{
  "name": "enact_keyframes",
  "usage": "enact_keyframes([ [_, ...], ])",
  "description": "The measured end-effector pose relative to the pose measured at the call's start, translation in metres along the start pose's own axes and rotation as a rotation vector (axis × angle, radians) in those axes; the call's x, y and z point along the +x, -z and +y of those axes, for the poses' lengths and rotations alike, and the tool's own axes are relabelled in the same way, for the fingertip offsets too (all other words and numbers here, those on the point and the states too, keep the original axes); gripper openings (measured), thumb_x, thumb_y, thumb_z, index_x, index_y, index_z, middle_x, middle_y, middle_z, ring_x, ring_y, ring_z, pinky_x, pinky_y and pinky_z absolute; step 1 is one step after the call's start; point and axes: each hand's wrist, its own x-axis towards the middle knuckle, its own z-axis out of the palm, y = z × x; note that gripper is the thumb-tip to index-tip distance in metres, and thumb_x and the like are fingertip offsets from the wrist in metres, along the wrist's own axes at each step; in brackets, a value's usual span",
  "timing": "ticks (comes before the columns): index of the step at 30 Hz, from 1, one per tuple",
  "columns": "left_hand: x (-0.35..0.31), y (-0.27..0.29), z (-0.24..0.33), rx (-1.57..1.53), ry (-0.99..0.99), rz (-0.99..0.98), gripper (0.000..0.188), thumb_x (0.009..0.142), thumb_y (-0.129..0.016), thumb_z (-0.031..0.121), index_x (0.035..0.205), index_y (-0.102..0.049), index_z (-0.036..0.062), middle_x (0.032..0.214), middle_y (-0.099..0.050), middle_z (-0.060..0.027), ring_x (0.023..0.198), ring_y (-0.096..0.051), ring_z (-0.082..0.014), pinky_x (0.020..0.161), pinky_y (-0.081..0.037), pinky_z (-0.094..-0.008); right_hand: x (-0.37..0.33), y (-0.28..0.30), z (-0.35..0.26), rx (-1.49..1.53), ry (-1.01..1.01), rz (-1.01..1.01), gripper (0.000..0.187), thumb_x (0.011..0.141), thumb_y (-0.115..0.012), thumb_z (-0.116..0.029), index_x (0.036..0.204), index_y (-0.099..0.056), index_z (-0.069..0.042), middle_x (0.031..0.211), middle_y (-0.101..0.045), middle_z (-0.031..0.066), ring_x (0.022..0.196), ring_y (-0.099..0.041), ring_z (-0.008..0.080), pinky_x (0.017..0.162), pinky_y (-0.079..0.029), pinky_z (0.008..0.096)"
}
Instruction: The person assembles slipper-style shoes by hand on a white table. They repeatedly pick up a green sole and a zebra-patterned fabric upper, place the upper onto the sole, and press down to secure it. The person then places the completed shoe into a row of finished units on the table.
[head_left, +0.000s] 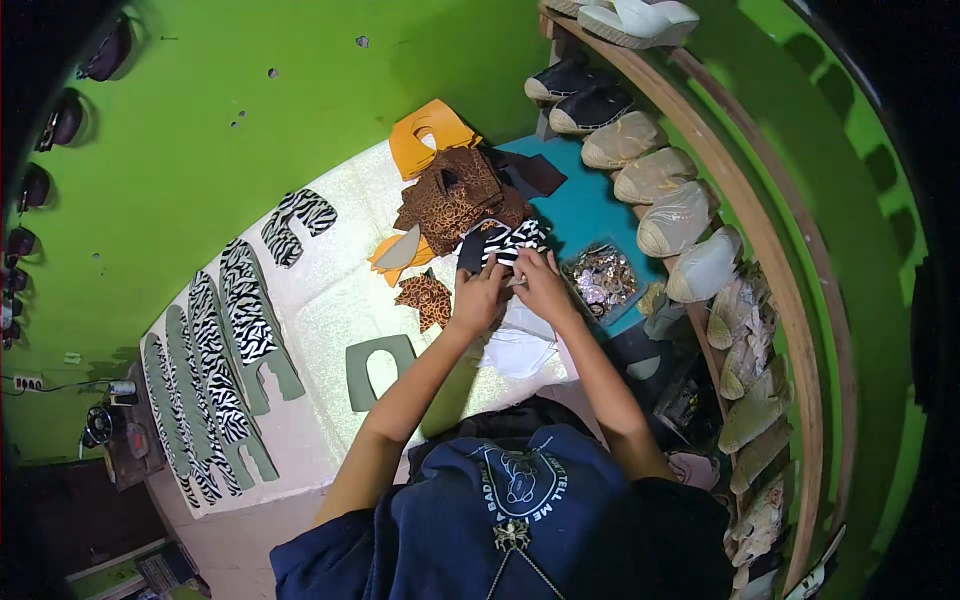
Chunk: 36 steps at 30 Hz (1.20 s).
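At the near edge of a small pile of black-and-white zebra-print pieces [522,237], my two hands work close together. My left hand [478,298] has bent fingers gripping the pile's dark lower edge. Beside it, my right hand [541,284] is closed with curled fingers at the zebra-print edge. The fingertips are small here, and what lies between them is partly hidden. Leopard-print brown pieces [455,200] are heaped just beyond. White sheets [518,345] lie under my wrists. A smaller leopard-print piece [425,300] rests to the left of my left hand.
Orange cutouts [430,135] lie at the far end of the table [330,300]. Zebra-print and grey-green pieces [235,310] line its left side, and a grey-green arch-shaped piece [362,378] lies nearer. A clear box of shiny metal bits [603,280] stands right. Shoes [675,220] fill the right-hand rack.
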Motion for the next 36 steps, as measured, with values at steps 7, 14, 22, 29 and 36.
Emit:
enact_keyframes([
  [7,-0.005,0.028,0.01,-0.216,0.1,0.11,0.016,0.075,-0.06,0.015,0.088,-0.054,0.0068,0.092,-0.06,-0.0112,0.073,-0.058,-0.0266,0.065,-0.039,-0.0347,0.006,0.021,-0.028,0.28,-0.072,-0.001,0.025,0.073,-0.061,-0.005,0.094,-0.047,-0.005,0.095,-0.054,0.0097,0.094,-0.053,0.0269,0.091,-0.034,0.0456],
  [14,-0.024,0.053,0.011,-0.81,0.548,0.348,0.014,0.081,-0.06,0.013,0.09,-0.057,0.0019,0.071,-0.058,-0.004,0.06,-0.052,-0.0099,0.054,-0.042,-0.0235,0.014,-0.001,-0.053,0.716,-0.144,-0.041,0.025,0.081,-0.058,-0.006,0.104,-0.049,-0.001,0.092,-0.056,0.0063,0.083,-0.055,0.013,0.073,-0.044,0.026],
  [22,-0.072,0.065,0.002,-1.285,0.825,0.622,0.012,0.085,-0.057,0.014,0.092,-0.054,0.0046,0.073,-0.055,0.0021,0.058,-0.047,-0.0025,0.05,-0.037,-0.0174,0.024,-0.046,-0.086,0.794,-0.139,-0.299,0.016,0.082,-0.058,-0.009,0.095,-0.054,0.0,0.078,-0.055,0.0006,0.07,-0.05,0.0055,0.062,-0.042,0.0197],
  [29,-0.121,0.071,-0.013,-0.836,0.857,0.7,0.023,0.085,-0.055,0.014,0.103,-0.052,-0.0006,0.085,-0.055,-0.0064,0.076,-0.054,-0.012,0.065,-0.044,-0.0242,0.043,-0.076,-0.119,0.85,-0.116,-0.555,0.019,0.083,-0.058,-0.01,0.097,-0.055,0.002,0.079,-0.057,0.0024,0.071,-0.052,0.0067,0.064,-0.043,0.0203],
  [36,-0.184,0.076,-0.016,0.007,0.777,0.359,0.035,0.078,-0.057,0.02,0.111,-0.052,0.007,0.11,-0.048,-0.0132,0.102,-0.045,-0.0286,0.086,-0.032,-0.0415,0.075,-0.12,-0.127,0.598,0.006,-0.797,0.023,0.079,-0.062,-0.016,0.094,-0.06,0.002,0.073,-0.06,0.0024,0.068,-0.053,0.0066,0.061,-0.044,0.0224],
])
